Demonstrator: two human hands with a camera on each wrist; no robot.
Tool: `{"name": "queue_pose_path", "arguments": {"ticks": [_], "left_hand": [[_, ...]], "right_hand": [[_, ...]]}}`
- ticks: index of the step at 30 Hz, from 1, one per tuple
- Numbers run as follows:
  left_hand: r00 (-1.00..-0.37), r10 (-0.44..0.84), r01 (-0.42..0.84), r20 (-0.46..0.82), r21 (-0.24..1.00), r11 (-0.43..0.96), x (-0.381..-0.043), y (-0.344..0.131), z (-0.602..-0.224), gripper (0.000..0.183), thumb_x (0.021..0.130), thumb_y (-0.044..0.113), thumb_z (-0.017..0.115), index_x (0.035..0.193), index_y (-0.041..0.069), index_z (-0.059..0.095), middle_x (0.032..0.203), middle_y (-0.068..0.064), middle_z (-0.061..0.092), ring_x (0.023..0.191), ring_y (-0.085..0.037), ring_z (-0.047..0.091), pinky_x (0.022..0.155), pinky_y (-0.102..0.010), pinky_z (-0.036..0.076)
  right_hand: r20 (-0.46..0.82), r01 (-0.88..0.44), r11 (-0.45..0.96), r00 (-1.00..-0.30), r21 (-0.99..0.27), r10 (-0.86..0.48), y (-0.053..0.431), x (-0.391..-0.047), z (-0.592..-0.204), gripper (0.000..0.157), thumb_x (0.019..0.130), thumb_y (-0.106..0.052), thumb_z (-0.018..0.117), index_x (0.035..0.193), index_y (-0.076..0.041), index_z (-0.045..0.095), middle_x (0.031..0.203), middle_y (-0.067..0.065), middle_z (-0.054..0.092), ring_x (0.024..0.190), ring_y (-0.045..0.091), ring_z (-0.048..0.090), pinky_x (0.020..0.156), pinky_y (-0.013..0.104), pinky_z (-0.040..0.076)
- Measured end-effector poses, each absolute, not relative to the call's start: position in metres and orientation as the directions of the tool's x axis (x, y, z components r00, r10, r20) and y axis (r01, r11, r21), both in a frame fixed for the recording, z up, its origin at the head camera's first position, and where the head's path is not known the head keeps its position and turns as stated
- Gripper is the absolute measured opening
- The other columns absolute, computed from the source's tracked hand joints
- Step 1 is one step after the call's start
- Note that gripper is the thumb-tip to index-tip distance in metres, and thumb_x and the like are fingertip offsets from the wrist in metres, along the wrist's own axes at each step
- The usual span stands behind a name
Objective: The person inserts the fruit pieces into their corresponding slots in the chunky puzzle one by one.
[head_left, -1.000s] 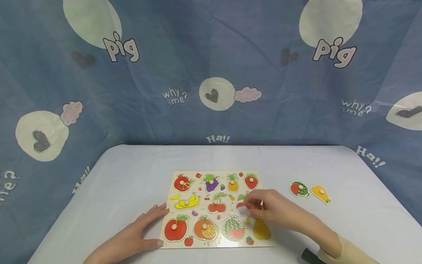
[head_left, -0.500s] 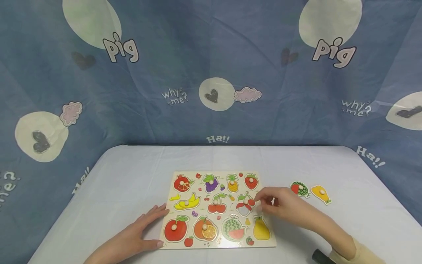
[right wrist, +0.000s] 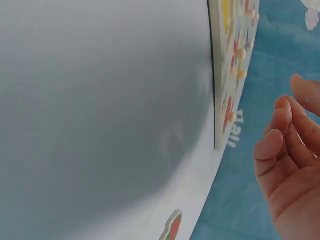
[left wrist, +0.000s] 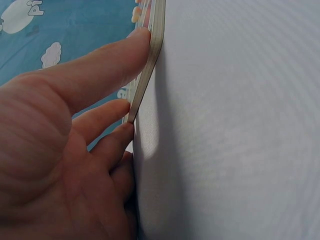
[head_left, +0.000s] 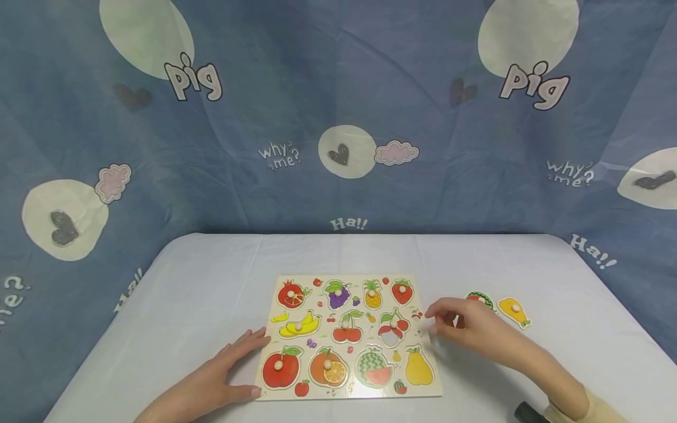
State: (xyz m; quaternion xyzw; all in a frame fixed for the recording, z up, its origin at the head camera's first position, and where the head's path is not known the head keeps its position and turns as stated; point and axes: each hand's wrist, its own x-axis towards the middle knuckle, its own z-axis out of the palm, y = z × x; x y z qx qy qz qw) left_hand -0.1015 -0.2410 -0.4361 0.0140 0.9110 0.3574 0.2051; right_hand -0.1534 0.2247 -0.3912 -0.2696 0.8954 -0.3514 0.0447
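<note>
A fruit peg puzzle board (head_left: 365,396) lies on the white-covered table, most of its pictures bearing knobbed pieces. My left hand (head_left: 208,379) rests on its left edge, thumb near the front corner; the left wrist view shows thumb and fingertips touching the rim. In the second row at the right sits a red-and-grey fruit piece (head_left: 393,329) with a knob. The watermelon (head_left: 374,370) and pear (head_left: 419,367) pictures at the front show no knobs. My right hand (head_left: 483,329), fingers loosely bent and holding nothing, hovers just right of the board.
A loose watermelon piece (head_left: 478,297), partly hidden by the right hand, and a yellow pear piece (head_left: 512,308) lie on the table at the right. A dark cylindrical object (head_left: 529,413) is near the right sleeve. A blue printed cloth (head_left: 338,194) hangs behind the table.
My right hand has moved right, off the red-and-grey fruit piece, which now shows whole in the board. The left hand stays in place.
</note>
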Motion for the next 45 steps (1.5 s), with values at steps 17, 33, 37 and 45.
{"name": "queue_pose_path", "arguments": {"ticks": [17, 33, 37, 45], "left_hand": [[-0.915, 0.177, -0.123, -0.363, 0.667, 0.735, -0.101, -0.241, -0.435, 0.093, 0.065, 0.048, 0.086, 0.147, 0.033, 0.045, 0.159, -0.009, 0.030, 0.143, -0.041, 0.023, 0.101, -0.076, 0.023], [-0.912, 0.171, -0.133, -0.374, 0.662, 0.737, -0.100, -0.242, -0.436, 0.094, 0.065, 0.049, 0.086, 0.148, 0.034, 0.044, 0.159, -0.008, 0.029, 0.143, -0.042, 0.022, 0.102, -0.077, 0.021], [-0.913, 0.166, -0.136, -0.374, 0.661, 0.738, -0.100, -0.242, -0.435, 0.093, 0.065, 0.048, 0.086, 0.147, 0.033, 0.045, 0.159, -0.008, 0.029, 0.143, -0.042, 0.022, 0.102, -0.077, 0.021], [-0.912, 0.183, -0.125, -0.367, 0.673, 0.729, -0.101, -0.242, -0.435, 0.093, 0.066, 0.047, 0.086, 0.148, 0.032, 0.044, 0.159, -0.009, 0.029, 0.144, -0.042, 0.022, 0.103, -0.076, 0.019]], "right_hand": [[0.142, -0.367, 0.708, -0.923, -0.604, -0.358, 0.251, -0.158, -0.394, 0.017, 0.088, -0.012, 0.074, 0.103, -0.016, 0.071, 0.080, -0.013, 0.061, 0.072, 0.007, 0.055, 0.060, 0.023, 0.049], [0.179, -0.289, 0.750, -0.957, -0.595, -0.227, 0.267, -0.164, -0.398, 0.020, 0.092, -0.022, 0.072, 0.107, -0.010, 0.070, 0.085, -0.010, 0.067, 0.077, 0.009, 0.058, 0.062, 0.025, 0.051], [0.162, -0.263, 0.767, -0.965, -0.585, -0.208, 0.270, -0.167, -0.396, 0.022, 0.093, -0.027, 0.071, 0.108, -0.011, 0.070, 0.085, -0.009, 0.066, 0.076, 0.011, 0.058, 0.059, 0.025, 0.048], [0.086, -0.179, 0.787, -0.984, -0.590, -0.159, 0.279, -0.168, -0.395, 0.017, 0.096, -0.023, 0.066, 0.106, -0.010, 0.070, 0.084, -0.005, 0.070, 0.076, 0.014, 0.063, 0.060, 0.029, 0.049]]}}
